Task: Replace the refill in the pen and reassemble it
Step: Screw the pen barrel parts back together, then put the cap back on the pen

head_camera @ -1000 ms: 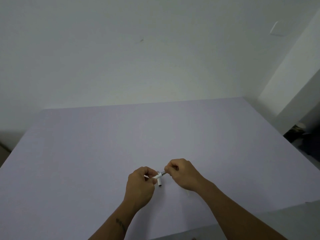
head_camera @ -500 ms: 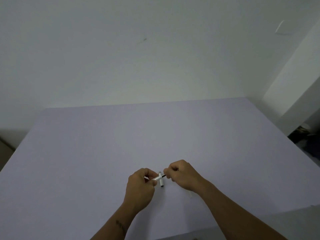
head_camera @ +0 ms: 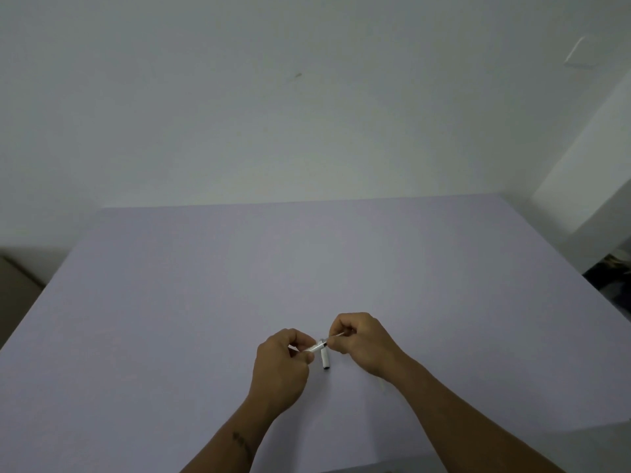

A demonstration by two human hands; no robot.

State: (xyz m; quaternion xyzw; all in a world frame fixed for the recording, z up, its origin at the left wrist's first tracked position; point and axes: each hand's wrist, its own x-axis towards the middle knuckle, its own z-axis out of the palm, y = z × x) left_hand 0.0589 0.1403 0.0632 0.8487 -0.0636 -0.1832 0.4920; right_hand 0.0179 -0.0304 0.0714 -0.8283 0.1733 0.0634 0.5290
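My left hand (head_camera: 283, 367) grips a white pen barrel (head_camera: 316, 347), its open end pointing up and to the right. My right hand (head_camera: 363, 343) pinches a thin pale refill (head_camera: 336, 335), which stretches from its fingers to the barrel's dark mouth. On the table just below the barrel lies a short white pen cap (head_camera: 325, 360), dark at its near end. Both hands hover low over the lavender table (head_camera: 205, 285), close to its front edge.
A plain white wall rises behind the table. Dark clutter (head_camera: 611, 268) sits on the floor past the table's right edge. A brown surface (head_camera: 13, 278) shows at the far left.
The hands have drawn slightly apart, and more of the thin refill now shows between my right fingers and the barrel. The cap on the table has not moved.
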